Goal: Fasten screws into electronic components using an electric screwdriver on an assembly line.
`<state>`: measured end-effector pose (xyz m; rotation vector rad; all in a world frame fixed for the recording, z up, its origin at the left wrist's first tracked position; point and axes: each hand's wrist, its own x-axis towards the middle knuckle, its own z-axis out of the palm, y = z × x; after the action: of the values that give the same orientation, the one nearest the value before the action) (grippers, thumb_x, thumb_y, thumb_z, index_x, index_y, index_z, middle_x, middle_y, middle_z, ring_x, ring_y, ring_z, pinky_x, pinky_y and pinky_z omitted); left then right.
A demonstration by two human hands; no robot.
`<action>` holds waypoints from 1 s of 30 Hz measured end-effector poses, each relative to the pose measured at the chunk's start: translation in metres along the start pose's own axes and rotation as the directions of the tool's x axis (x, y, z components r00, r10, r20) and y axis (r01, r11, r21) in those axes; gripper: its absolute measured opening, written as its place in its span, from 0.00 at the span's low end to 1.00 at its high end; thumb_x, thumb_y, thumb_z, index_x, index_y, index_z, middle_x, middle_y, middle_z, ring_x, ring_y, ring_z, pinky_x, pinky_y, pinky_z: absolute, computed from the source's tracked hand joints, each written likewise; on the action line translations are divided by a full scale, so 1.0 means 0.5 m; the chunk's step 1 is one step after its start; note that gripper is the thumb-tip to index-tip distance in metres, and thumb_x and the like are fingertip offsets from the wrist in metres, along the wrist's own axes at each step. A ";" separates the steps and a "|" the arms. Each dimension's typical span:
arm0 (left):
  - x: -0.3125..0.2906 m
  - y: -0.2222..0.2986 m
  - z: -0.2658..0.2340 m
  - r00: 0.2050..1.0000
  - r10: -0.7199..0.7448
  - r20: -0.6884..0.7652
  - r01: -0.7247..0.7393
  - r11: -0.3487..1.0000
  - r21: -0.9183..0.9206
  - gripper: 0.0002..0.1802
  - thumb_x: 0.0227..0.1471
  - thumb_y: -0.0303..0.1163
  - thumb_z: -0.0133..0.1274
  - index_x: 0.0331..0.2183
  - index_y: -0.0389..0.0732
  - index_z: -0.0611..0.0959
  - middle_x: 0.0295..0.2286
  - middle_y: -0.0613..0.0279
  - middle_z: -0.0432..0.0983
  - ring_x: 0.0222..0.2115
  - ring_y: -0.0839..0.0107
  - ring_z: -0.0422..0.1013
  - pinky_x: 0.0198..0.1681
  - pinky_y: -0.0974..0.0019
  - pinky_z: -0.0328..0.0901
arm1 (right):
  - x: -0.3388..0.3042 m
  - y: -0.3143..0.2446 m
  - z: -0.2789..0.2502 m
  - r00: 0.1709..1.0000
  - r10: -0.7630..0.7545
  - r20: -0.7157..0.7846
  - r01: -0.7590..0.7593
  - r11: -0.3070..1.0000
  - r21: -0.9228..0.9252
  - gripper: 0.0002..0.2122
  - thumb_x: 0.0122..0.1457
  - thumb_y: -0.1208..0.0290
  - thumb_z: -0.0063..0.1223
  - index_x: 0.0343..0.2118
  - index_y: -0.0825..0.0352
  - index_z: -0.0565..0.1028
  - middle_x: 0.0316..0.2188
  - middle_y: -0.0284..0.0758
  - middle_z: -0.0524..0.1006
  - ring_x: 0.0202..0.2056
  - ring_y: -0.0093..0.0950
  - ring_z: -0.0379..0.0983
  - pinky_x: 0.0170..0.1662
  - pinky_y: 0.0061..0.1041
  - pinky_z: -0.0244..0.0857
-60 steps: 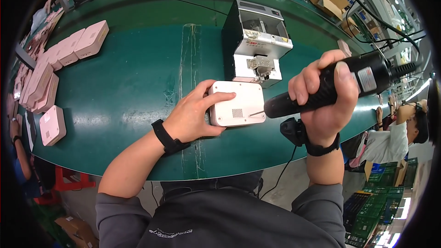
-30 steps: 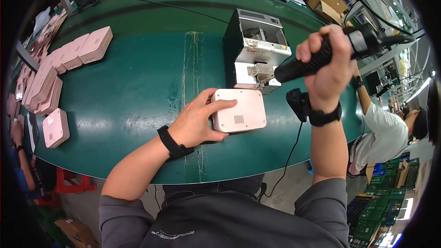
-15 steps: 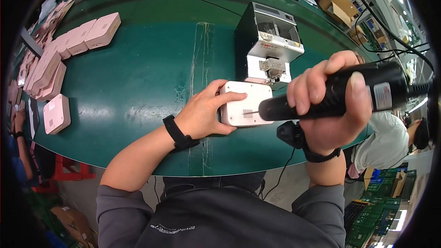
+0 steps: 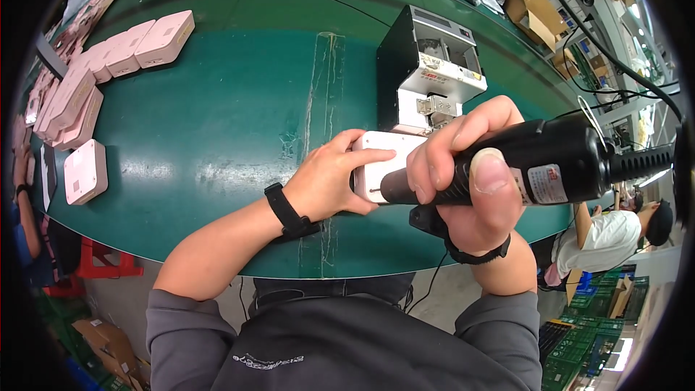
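My left hand [image 4: 323,179] grips the left end of a pale pink plastic box [image 4: 376,172], forefinger lying over its top and thumb at the near side. The box lies flat on the green table, with screw holes at its corners. In my right hand [image 4: 474,174] is a black electric screwdriver [image 4: 575,166], held nearly level with its cable running off to the right. Its thin bit reaches the near left corner hole of the box. The screwdriver and my right hand hide much of the box's right part.
Just behind the box stands a black and white screw feeder [image 4: 434,72]. More pink boxes [image 4: 166,38] sit in rows at the far left, and a single one [image 4: 85,172] lies nearer. A co-worker in a white shirt [image 4: 604,239] is at the right. Cables hang at upper right.
My right hand has moved left with the screwdriver, bringing the bit from the box's slotted middle to its near left corner. My left hand keeps its grip on the box.
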<state>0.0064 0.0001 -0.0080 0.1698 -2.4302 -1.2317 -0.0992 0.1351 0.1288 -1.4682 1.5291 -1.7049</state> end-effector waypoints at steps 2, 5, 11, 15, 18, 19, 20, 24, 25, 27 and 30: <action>-0.004 -0.013 -0.001 1.000 0.014 0.017 -0.013 0.999 -0.034 0.43 0.26 0.35 0.74 0.51 0.57 0.79 0.52 0.45 0.66 0.48 0.49 0.71 0.52 0.56 0.68 | 0.003 0.008 0.004 1.000 0.004 0.021 -0.004 1.000 0.001 0.14 0.62 0.60 0.49 0.37 0.66 0.62 0.21 0.37 0.70 0.19 0.25 0.66 0.27 0.29 0.65; -0.001 -0.011 -0.004 1.000 0.022 0.016 -0.022 1.000 -0.013 0.43 0.26 0.35 0.73 0.51 0.55 0.79 0.52 0.45 0.66 0.47 0.49 0.71 0.52 0.56 0.68 | 0.002 0.017 0.005 1.000 -0.017 -0.002 0.017 0.984 0.177 0.12 0.62 0.63 0.48 0.37 0.67 0.62 0.21 0.37 0.69 0.19 0.25 0.66 0.26 0.27 0.65; 0.009 0.020 -0.017 0.998 0.044 0.046 -0.043 0.999 -0.015 0.42 0.29 0.35 0.72 0.52 0.48 0.78 0.49 0.47 0.69 0.46 0.52 0.72 0.51 0.58 0.67 | 0.019 -0.010 0.009 0.981 -0.071 -0.183 0.083 0.995 0.059 0.10 0.61 0.68 0.48 0.38 0.69 0.63 0.18 0.35 0.68 0.17 0.26 0.66 0.24 0.26 0.64; -0.008 0.030 -0.039 0.952 -0.203 0.228 0.278 0.886 -0.372 0.38 0.40 0.32 0.68 0.55 0.38 0.74 0.46 0.53 0.75 0.46 0.58 0.73 0.51 0.61 0.68 | 0.003 -0.054 -0.084 0.973 -0.018 -0.229 0.097 0.936 0.337 0.08 0.61 0.70 0.49 0.37 0.69 0.66 0.17 0.35 0.69 0.16 0.26 0.67 0.22 0.27 0.64; -0.061 0.020 -0.115 0.846 -0.419 0.329 0.527 0.568 -0.632 0.31 0.56 0.37 0.57 0.56 0.31 0.69 0.50 0.47 0.72 0.47 0.56 0.73 0.51 0.59 0.69 | -0.037 -0.086 -0.142 0.919 -0.043 -0.392 0.259 0.815 0.518 0.06 0.60 0.71 0.49 0.33 0.69 0.67 0.17 0.36 0.70 0.16 0.26 0.67 0.22 0.27 0.64; -0.079 0.039 -0.127 0.815 -0.520 0.256 0.516 0.449 -0.730 0.31 0.58 0.44 0.52 0.54 0.29 0.70 0.48 0.45 0.73 0.45 0.56 0.74 0.49 0.59 0.70 | -0.047 -0.082 -0.155 0.906 -0.069 -0.418 0.293 0.815 0.500 0.06 0.60 0.71 0.49 0.33 0.69 0.67 0.17 0.36 0.70 0.16 0.26 0.67 0.22 0.27 0.64; -0.092 0.049 -0.134 0.762 -0.616 0.200 0.477 0.324 -0.817 0.34 0.61 0.51 0.48 0.52 0.28 0.71 0.46 0.42 0.74 0.44 0.56 0.75 0.48 0.59 0.71 | -0.060 -0.068 -0.166 0.901 -0.056 -0.431 0.276 0.839 0.469 0.06 0.60 0.71 0.50 0.33 0.68 0.68 0.17 0.36 0.70 0.16 0.26 0.67 0.22 0.27 0.64; -0.104 -0.044 -0.193 0.600 -0.737 0.310 0.623 0.187 -0.760 0.39 0.60 0.60 0.43 0.50 0.29 0.73 0.41 0.42 0.77 0.39 0.58 0.77 0.42 0.57 0.74 | -0.107 -0.009 -0.200 0.855 0.023 -0.519 0.211 0.897 0.388 0.06 0.60 0.71 0.52 0.31 0.68 0.69 0.17 0.36 0.71 0.16 0.26 0.68 0.21 0.28 0.65; -0.099 -0.078 -0.202 0.578 -0.778 0.244 0.659 0.269 -0.703 0.37 0.60 0.59 0.44 0.48 0.30 0.74 0.39 0.41 0.78 0.37 0.58 0.77 0.41 0.57 0.74 | -0.113 0.009 -0.202 0.839 0.087 -0.538 0.161 0.903 0.398 0.06 0.60 0.71 0.52 0.31 0.67 0.69 0.18 0.36 0.71 0.16 0.26 0.68 0.21 0.27 0.65; -0.066 -0.129 -0.206 0.581 -0.793 0.184 0.689 0.360 -0.629 0.35 0.60 0.58 0.45 0.46 0.30 0.75 0.36 0.41 0.78 0.36 0.58 0.77 0.41 0.57 0.74 | -0.131 0.042 -0.214 0.808 0.103 -0.580 0.170 0.902 0.398 0.06 0.60 0.71 0.52 0.31 0.67 0.69 0.18 0.35 0.71 0.16 0.26 0.68 0.21 0.27 0.65; -0.007 -0.180 -0.206 0.650 -0.747 0.143 0.626 0.419 -0.658 0.30 0.63 0.53 0.43 0.43 0.30 0.74 0.42 0.39 0.76 0.40 0.55 0.76 0.43 0.56 0.73 | -0.160 0.089 -0.235 0.768 0.156 -0.621 0.168 0.887 0.430 0.06 0.60 0.72 0.53 0.31 0.67 0.70 0.18 0.35 0.71 0.16 0.26 0.69 0.21 0.27 0.65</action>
<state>0.0449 -0.1296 -0.0263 1.1153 -1.5877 -2.2460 -0.1882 0.2413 0.0746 -0.6515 1.2333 -2.5287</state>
